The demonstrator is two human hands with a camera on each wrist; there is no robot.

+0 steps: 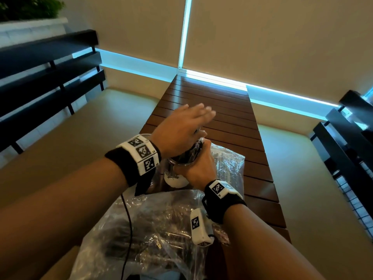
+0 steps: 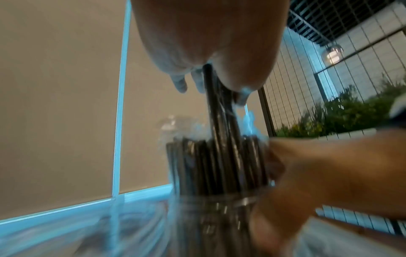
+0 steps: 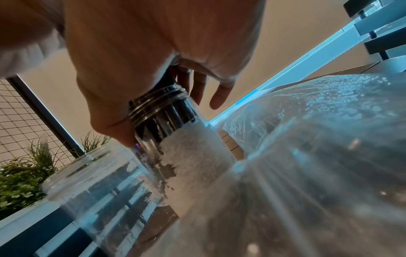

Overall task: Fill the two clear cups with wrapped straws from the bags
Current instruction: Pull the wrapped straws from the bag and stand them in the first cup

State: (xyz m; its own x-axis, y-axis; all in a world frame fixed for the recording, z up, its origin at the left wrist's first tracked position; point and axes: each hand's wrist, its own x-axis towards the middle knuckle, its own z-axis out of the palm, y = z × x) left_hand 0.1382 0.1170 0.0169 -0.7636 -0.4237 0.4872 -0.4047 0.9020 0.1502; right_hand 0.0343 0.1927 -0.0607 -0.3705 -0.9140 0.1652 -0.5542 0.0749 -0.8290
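the right hand (image 1: 198, 168) is wrapped around the filled clear cup (image 3: 175, 125), steadying it near the middle of the slatted counter (image 1: 212, 102), between two crinkled bags of straws (image 1: 153, 229). the left hand (image 1: 181, 126) sits flat and wide over the straw bundle (image 2: 217, 167), fingers (image 1: 203, 111) straight, palm on the tips of a few taller straws that stand above the rest. the step looks like tamping those high ones down so the pack sits even. to do it well, press straight down along the straws, not sideways, since the cup is narrow, crammed and would tip easily; the right hand's firm hold on the wall should resist that push. ease pressure if a wrapper buckles. the second clear cup (image 3: 87, 173) stands just beside the first, toward the counter's left edge, and appears empty, so the task seems about half done.
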